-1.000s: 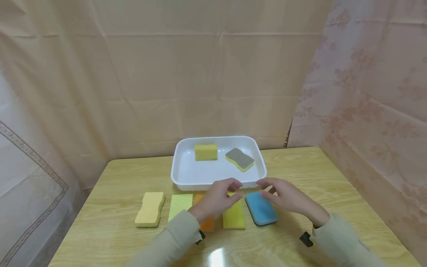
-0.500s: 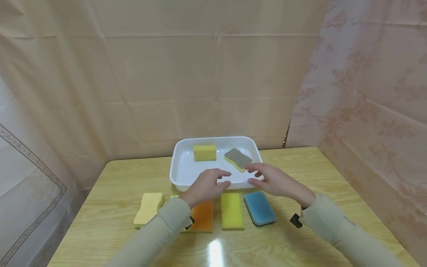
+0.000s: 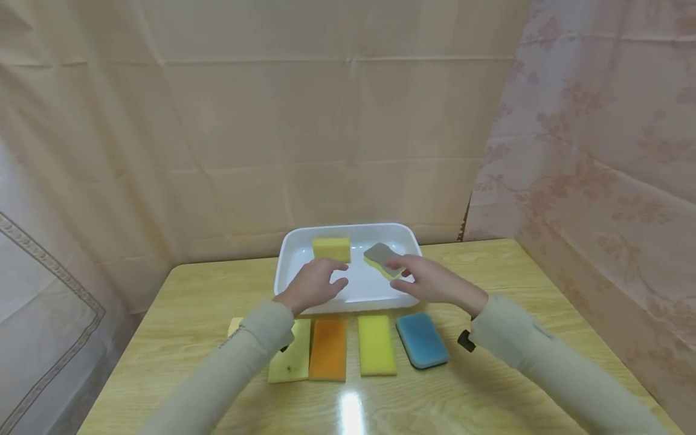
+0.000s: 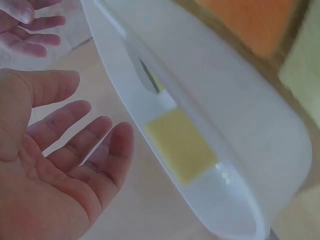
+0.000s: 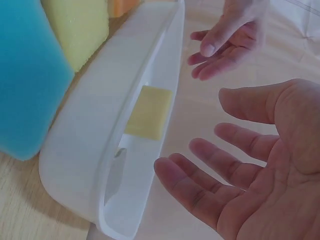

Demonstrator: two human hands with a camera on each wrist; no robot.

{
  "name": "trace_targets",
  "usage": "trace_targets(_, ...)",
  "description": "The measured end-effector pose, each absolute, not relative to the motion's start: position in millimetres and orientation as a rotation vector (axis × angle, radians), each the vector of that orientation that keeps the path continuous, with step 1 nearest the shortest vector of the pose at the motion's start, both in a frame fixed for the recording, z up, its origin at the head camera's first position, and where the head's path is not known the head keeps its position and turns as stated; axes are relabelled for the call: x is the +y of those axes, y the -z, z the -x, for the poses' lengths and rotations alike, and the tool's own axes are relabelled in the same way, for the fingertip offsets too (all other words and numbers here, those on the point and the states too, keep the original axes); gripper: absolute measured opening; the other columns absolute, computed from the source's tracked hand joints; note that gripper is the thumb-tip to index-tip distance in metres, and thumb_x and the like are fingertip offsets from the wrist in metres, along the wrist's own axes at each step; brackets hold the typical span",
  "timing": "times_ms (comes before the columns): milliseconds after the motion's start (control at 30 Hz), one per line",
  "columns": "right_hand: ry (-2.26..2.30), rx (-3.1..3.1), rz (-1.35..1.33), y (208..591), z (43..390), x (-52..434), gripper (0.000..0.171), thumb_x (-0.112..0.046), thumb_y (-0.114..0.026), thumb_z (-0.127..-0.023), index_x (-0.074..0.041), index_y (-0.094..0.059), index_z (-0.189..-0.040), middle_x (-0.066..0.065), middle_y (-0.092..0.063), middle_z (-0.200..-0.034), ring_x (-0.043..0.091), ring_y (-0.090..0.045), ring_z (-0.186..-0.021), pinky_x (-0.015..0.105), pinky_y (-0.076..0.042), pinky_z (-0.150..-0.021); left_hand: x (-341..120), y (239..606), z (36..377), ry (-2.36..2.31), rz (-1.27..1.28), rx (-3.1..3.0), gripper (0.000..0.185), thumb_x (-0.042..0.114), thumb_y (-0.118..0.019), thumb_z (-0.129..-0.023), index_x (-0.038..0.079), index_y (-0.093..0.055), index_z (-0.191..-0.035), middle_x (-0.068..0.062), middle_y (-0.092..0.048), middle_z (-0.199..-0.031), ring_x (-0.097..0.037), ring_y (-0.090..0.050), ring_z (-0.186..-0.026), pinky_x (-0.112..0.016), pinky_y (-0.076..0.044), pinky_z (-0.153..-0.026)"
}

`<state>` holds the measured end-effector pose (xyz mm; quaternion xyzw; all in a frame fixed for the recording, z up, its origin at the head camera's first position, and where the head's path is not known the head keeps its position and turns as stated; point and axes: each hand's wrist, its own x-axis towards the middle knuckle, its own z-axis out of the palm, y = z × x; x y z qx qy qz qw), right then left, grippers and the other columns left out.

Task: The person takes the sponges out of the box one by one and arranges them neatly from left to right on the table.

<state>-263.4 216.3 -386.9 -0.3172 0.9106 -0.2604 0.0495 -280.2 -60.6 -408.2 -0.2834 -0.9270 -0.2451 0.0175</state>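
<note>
A white tray (image 3: 370,226) stands at the back of the wooden table. In it lie a yellow sponge (image 3: 331,249) and a grey-topped sponge (image 3: 380,257). My left hand (image 3: 326,279) hovers open over the tray's left half, a little in front of the yellow sponge (image 4: 181,145). My right hand (image 3: 405,275) hovers open over the right half, its fingertips right by the grey-topped sponge. Both palms (image 4: 60,165) (image 5: 240,175) face each other and hold nothing. The tray's wall (image 4: 225,100) (image 5: 115,100) runs beside each hand.
A row of sponges lies in front of the tray: pale yellow (image 3: 235,326), mostly hidden by my left sleeve, light green (image 3: 290,359), orange (image 3: 328,349), yellow (image 3: 377,344) and blue (image 3: 422,339). Curtains close in behind and on the right.
Both hands have moved forward from above the row of sponges to over the tray. They stayed open, and no sponge has moved.
</note>
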Motion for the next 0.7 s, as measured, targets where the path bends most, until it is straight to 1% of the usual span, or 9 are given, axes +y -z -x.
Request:
trace_targets(167,0.760,2.783,0.991,387,275,212,0.040,-0.012,-0.067,-0.098,0.006,-0.058,-0.132,0.024,-0.062,-0.129,0.039,-0.066,-0.107,0.050,-0.055,-0.092,-70,408,290,0.625,0.909,-2.888,0.031,0.015,-0.068,-0.095,-0.002,-0.070,-0.120,-0.015,-0.071,-0.119,-0.034,-0.064,-0.116,-0.047,-0.048,-0.103)
trace_targets(300,0.755,2.785,0.975,387,286,208,0.038,-0.012,-0.066,-0.098,0.007,-0.058,-0.130,0.024,-0.063,-0.128,0.038,-0.067,-0.106,0.050,-0.055,-0.093,-79,408,298,0.508,0.907,-2.910,0.033,0.015,-0.069,-0.093,-0.004,-0.069,-0.120,-0.017,-0.071,-0.117,-0.035,-0.064,-0.114,-0.047,-0.049,-0.102)
trace_targets(467,0.773,2.744,0.855,388,301,201,0.041,-0.014,-0.061,-0.100,0.008,-0.056,-0.134,0.025,-0.060,-0.134,0.035,-0.065,-0.111,0.048,-0.053,-0.097,-89,408,303,0.424,0.914,-2.933,0.037,0.015,-0.067,-0.092,-0.007,-0.066,-0.123,-0.019,-0.069,-0.120,-0.037,-0.063,-0.116,-0.048,-0.049,-0.102)
trace_targets(700,0.769,2.731,0.753,391,319,192,0.048,-0.015,-0.061,-0.100,0.005,-0.050,-0.142,0.024,-0.058,-0.136,0.034,-0.061,-0.118,0.048,-0.051,-0.100,-96,406,305,0.388,0.881,-3.025,0.046,0.017,-0.066,-0.094,-0.009,-0.058,-0.131,-0.025,-0.063,-0.127,-0.039,-0.058,-0.121,-0.049,-0.045,-0.106)
